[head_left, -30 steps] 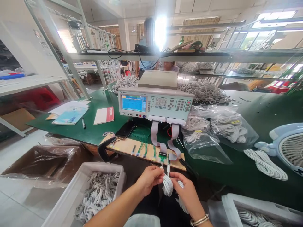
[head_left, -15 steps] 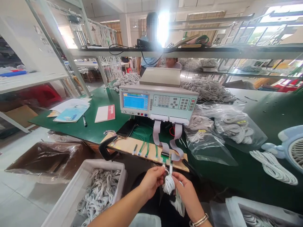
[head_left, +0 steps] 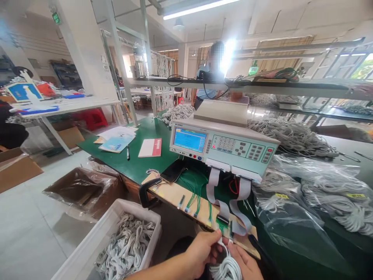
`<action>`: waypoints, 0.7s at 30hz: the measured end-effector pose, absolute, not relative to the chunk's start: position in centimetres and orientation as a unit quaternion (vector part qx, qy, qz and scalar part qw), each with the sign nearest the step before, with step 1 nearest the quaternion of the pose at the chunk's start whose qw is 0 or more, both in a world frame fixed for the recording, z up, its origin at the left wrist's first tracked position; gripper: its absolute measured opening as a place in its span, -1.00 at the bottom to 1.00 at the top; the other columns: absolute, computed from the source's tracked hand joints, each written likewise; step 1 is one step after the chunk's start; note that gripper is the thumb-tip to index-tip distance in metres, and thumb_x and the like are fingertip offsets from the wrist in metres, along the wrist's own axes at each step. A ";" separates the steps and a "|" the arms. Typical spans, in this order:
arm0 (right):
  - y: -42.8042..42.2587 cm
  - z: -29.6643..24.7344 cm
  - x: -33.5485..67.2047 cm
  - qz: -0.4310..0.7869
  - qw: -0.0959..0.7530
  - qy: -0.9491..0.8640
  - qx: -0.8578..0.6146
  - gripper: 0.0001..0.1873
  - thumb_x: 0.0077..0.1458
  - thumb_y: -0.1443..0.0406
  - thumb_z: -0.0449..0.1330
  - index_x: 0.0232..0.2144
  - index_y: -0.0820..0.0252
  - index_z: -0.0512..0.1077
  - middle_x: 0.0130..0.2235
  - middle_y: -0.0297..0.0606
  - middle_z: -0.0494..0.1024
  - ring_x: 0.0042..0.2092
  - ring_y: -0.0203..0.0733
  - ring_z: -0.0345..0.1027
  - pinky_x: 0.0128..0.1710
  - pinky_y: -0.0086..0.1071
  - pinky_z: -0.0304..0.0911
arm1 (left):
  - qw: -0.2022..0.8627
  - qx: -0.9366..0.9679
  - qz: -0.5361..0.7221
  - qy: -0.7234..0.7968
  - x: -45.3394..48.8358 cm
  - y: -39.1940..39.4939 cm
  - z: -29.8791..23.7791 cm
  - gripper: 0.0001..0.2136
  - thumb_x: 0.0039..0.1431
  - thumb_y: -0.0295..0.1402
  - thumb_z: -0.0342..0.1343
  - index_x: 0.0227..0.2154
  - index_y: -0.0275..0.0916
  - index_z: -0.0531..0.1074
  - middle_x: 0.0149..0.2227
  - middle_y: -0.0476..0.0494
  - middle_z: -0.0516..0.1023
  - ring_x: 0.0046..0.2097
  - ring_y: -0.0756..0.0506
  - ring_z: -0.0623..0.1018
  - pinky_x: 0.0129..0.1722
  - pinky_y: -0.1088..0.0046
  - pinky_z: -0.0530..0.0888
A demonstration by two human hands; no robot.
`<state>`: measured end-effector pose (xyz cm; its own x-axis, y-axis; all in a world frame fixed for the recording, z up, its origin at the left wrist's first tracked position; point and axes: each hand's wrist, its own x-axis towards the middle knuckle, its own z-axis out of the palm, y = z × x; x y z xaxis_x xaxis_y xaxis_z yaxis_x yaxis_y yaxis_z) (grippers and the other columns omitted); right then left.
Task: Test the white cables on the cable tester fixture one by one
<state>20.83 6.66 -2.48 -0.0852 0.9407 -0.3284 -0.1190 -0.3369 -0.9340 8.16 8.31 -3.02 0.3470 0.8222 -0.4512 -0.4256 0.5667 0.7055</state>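
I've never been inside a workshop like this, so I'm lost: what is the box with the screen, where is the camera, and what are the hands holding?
The picture comes from a camera worn on the person's head, looking forward and down, so the two bare hands at the bottom are their own. The left hand and right hand hold a coiled white cable, its ends near a wooden board on the edge of the green table. From that board flat grey ribbons run to the pale instrument with a blue screen and keypad. Beside it lie clear bags of cables and some papers. A white bin of more cables stands on the floor. Another person stands behind the shelf.
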 end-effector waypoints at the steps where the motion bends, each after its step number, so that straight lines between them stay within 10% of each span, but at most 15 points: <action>1: 6.7 -2.4 20.9 0.628 0.419 -0.391 -0.526 -0.58 -0.28 0.06 0.21 -0.40 0.27 0.47 -0.48 -0.24 0.52 -0.40 -0.11 0.36 -0.39 -0.38 0.26 | 0.783 0.239 0.400 0.412 8.2 8.3 -3.0 -0.55 -0.25 -0.02 0.07 -0.46 -0.37 0.43 -0.62 0.02 0.26 -0.65 0.13 0.12 -0.64 0.59 0.02; 10: 4.9 -1.7 19.4 0.567 0.459 -0.384 -0.566 -0.64 -0.32 0.04 0.21 -0.64 0.26 0.42 -0.70 -0.39 0.37 -0.60 -0.28 0.21 -0.60 -0.49 0.13 | 0.739 0.241 0.483 0.404 8.8 5.7 -2.0 -0.50 -0.21 0.03 0.02 -0.45 -0.40 0.42 -0.59 -0.09 0.36 -0.55 0.03 0.31 -0.51 0.51 0.21; 17: 2.6 -3.4 17.9 0.598 0.398 -0.427 -0.549 -0.63 -0.18 0.03 0.10 -0.61 0.24 0.40 -0.65 -0.38 0.38 -0.53 -0.27 0.24 -0.50 -0.48 0.16 | 0.629 0.586 0.361 0.362 4.8 3.5 -2.3 -0.14 -0.53 -0.12 0.26 -0.01 -0.20 0.12 -0.08 -0.17 0.31 -0.15 -0.15 0.34 -0.16 0.41 0.25; 21: 2.2 -5.0 17.9 0.553 0.285 -0.527 -0.579 -0.60 -0.08 0.05 0.02 -0.55 0.27 0.41 -0.65 -0.33 0.41 -0.64 -0.33 0.19 -0.65 -0.50 0.08 | 0.467 0.721 0.195 0.473 1.0 3.8 -4.8 -0.54 -0.34 -0.20 0.20 -0.25 -0.18 0.37 -0.25 -0.14 0.43 -0.23 -0.15 0.39 -0.21 0.37 0.28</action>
